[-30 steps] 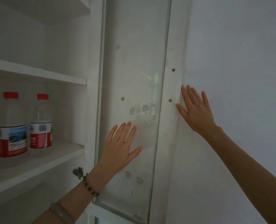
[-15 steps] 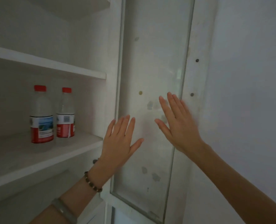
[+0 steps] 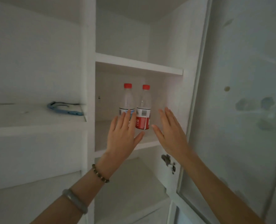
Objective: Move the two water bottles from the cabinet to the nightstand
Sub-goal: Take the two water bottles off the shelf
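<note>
Both hands, the left hand (image 3: 123, 136) and right hand (image 3: 170, 133), reach flat and empty at frame centre toward two bottles (image 3: 135, 107) standing upright, side by side on the cabinet shelf (image 3: 151, 138), neither grasped, so both lifts and the carry to the nightstand remain.

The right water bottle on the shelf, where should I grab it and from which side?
Take the right bottle around its labelled middle, coming from the front-right with the right hand. It stands upright, the left bottle crowds its other side, and the open door leaves the front free.
</note>
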The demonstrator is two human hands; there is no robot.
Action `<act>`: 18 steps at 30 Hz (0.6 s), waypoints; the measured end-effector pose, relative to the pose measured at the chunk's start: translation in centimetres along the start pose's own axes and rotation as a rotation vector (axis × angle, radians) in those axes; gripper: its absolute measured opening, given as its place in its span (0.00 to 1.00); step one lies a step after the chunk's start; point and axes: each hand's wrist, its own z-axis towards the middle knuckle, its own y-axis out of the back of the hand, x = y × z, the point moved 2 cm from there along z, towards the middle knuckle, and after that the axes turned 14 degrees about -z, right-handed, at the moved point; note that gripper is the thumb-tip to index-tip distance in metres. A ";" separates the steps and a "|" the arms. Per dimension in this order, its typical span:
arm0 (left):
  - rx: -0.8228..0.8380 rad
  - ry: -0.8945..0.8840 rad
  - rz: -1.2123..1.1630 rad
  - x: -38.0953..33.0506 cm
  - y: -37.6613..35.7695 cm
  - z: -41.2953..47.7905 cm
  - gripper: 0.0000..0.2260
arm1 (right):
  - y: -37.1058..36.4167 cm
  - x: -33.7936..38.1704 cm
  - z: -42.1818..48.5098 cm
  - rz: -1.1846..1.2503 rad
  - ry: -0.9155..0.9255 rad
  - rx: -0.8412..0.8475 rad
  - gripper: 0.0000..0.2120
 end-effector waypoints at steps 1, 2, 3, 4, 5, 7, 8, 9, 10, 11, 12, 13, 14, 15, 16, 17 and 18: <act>-0.002 0.003 0.015 0.8 -0.2 0.1 0.29 | -0.8 0.5 0.6 0.031 0.002 -0.005 0.29; -0.001 0.004 0.034 1.6 -0.4 0.2 0.29 | -1.4 0.9 1.2 0.063 0.001 -0.010 0.29; 0.004 0.011 0.047 2.3 -0.7 0.5 0.29 | -2.0 1.2 1.9 0.099 -0.007 -0.012 0.29; 0.008 0.026 0.055 2.9 -1.0 0.9 0.29 | -2.5 1.3 2.5 0.134 -0.017 -0.011 0.30; 0.015 0.049 0.056 3.4 -1.4 1.4 0.29 | -3.1 1.4 3.1 0.165 -0.030 -0.007 0.30; 0.030 0.125 0.034 4.2 -2.1 2.6 0.31 | -4.5 1.2 4.4 0.225 -0.075 0.006 0.32; 0.044 0.173 0.011 4.5 -2.5 3.2 0.33 | -5.2 1.1 5.0 0.254 -0.110 0.010 0.34; 0.067 0.224 -0.020 4.7 -2.9 3.8 0.36 | -5.9 0.9 5.6 0.282 -0.154 0.010 0.35; 0.098 0.274 -0.064 5.0 -3.5 4.3 0.37 | -6.5 0.8 6.1 0.311 -0.200 0.004 0.36; 0.114 0.320 -0.127 5.2 -4.1 4.6 0.38 | -7.1 0.6 6.6 0.348 -0.245 0.000 0.37; 0.102 0.365 -0.202 5.3 -4.5 4.9 0.39 | -7.7 0.4 7.0 0.394 -0.281 -0.003 0.38; 0.079 0.413 -0.286 5.3 -4.8 5.2 0.39 | -8.5 0.2 7.3 0.451 -0.305 0.001 0.38; 0.055 0.463 -0.379 5.4 -5.3 5.3 0.40 | -9.1 0.1 7.7 0.521 -0.320 0.017 0.37; 0.041 0.515 -0.467 5.5 -5.7 5.5 0.40 | -9.7 -0.1 8.1 0.612 -0.329 0.039 0.36; 0.037 0.561 -0.540 5.7 -6.3 5.6 0.40 | -10.2 -0.2 8.4 0.711 -0.329 0.062 0.33; 0.043 0.607 -0.601 5.9 -6.8 5.6 0.40 | -10.8 -0.3 8.8 0.798 -0.328 0.084 0.30; 0.047 0.651 -0.658 6.1 -7.2 5.6 0.39 | -11.5 -0.4 9.0 0.862 -0.329 0.110 0.29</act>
